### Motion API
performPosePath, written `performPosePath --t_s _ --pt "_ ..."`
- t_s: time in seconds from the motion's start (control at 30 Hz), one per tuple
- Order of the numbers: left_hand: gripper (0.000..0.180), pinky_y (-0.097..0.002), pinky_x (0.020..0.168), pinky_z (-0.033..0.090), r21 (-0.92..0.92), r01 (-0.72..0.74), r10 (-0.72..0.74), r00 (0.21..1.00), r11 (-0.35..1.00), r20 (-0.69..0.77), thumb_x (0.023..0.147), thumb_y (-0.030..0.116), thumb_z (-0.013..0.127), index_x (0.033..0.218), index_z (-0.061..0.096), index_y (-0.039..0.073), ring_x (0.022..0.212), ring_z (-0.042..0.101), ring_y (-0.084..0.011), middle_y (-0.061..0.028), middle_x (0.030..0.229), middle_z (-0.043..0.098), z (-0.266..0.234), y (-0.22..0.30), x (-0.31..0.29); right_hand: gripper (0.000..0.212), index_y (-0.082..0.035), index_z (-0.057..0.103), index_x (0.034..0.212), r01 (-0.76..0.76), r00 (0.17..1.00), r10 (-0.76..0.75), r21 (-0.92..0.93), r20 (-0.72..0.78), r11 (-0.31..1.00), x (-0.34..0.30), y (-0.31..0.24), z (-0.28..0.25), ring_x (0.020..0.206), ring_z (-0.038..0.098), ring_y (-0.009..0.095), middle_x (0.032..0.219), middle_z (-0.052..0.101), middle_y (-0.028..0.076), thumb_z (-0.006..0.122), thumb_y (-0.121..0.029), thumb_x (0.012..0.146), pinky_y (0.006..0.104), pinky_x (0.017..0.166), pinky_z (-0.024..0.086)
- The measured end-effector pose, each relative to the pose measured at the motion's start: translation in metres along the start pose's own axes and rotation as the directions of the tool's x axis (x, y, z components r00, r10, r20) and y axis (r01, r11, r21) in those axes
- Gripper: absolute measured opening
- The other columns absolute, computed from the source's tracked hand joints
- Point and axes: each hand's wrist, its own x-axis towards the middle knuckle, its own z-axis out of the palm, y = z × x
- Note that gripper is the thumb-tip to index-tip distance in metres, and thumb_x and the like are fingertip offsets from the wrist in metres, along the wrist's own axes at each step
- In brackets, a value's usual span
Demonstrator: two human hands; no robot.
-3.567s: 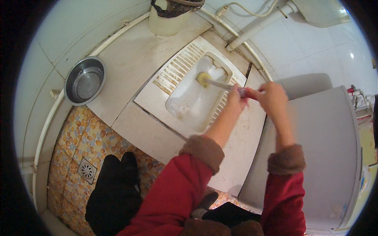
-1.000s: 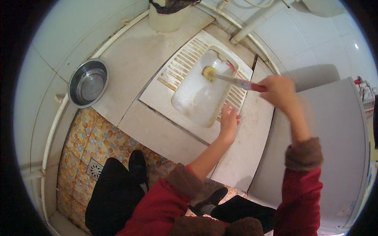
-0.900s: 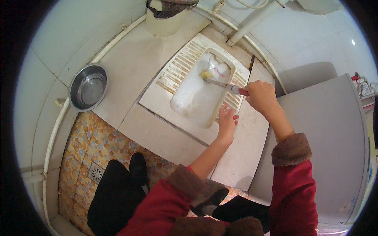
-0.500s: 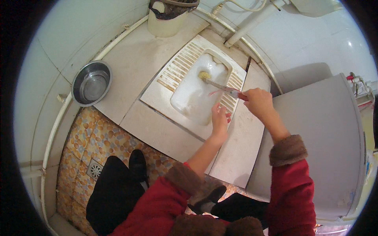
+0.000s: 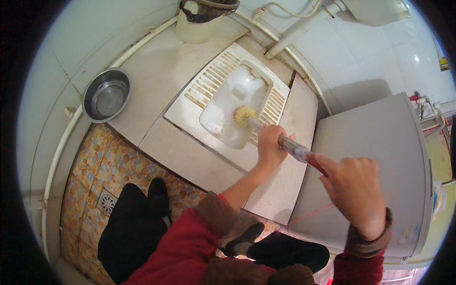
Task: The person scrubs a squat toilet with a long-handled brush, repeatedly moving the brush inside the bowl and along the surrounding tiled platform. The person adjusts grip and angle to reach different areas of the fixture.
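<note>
A long-handled toilet brush (image 5: 298, 150) slants across the white squat toilet (image 5: 176, 114), its round yellow bristle head (image 5: 244, 116) over the right side of the basin. My right hand (image 5: 354, 187) is closed round the reddish end of the handle. Farther down the shaft, close to the bristles, my left hand (image 5: 271, 145) is wrapped round it too. Whether the bristles touch the basin I cannot tell. Ribbed, brown-stained foot rests flank the basin on both sides.
A steel basin (image 5: 107, 95) sits at the platform's left edge by a wall pipe. A lined bin (image 5: 202, 28) stands at the far side. To the right is a big grey cabinet-like box (image 5: 361, 171). A floor drain (image 5: 108, 203) lies in the patterned tiles near my feet.
My left hand, earlier open beside the brush, now grips its shaft. My right hand has drawn back toward me, and the bristle head has come nearer from the basin's far part.
</note>
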Motion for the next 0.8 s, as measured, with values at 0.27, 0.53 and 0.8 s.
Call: performPosePath --t_s 0.27,0.53,0.8 --pt "0.033 -0.0419 0.068 0.042 -0.07 -0.151 0.144 0.985 0.986 -0.091 0.078 0.019 0.083 0.076 0.052 0.008 0.072 0.055 -0.0299 -0.0078 0.068 0.053 -0.003 -0.019 0.038 0.023 -0.016 0.07 0.107 0.104 0.983 -0.098 0.036 -0.153 0.994 0.046 -0.03 0.009 0.063 0.065 0.033 0.068 0.065 0.01 0.067 -0.014 0.084 0.0461 0.06 0.048" --pt "0.027 -0.0451 0.075 0.045 0.073 0.08 -0.087 0.991 0.994 0.103 0.078 0.024 0.081 0.078 0.058 0.009 0.085 0.059 -0.0348 -0.0101 0.082 0.062 0.002 -0.038 0.041 0.024 -0.02 0.074 0.104 0.124 0.974 -0.098 0.119 -0.202 0.985 0.05 0.002 0.029 0.068 0.066 0.034 0.071 0.066 0.012 0.071 -0.017 0.08 0.0487 0.061 0.049" --pt "0.044 -0.0425 0.097 0.047 0.215 0.208 -0.201 0.978 0.954 -0.055 0.082 0.007 0.072 0.125 0.061 0.008 0.11 0.061 -0.0349 -0.0144 0.119 0.063 -0.015 -0.081 0.029 0.019 -0.019 0.079 0.099 -0.042 0.999 0.041 0.401 0.01 0.915 0.188 0.05 0.091 0.091 0.071 0.036 0.092 0.073 0.015 0.072 -0.026 0.082 0.0461 0.075 0.055"
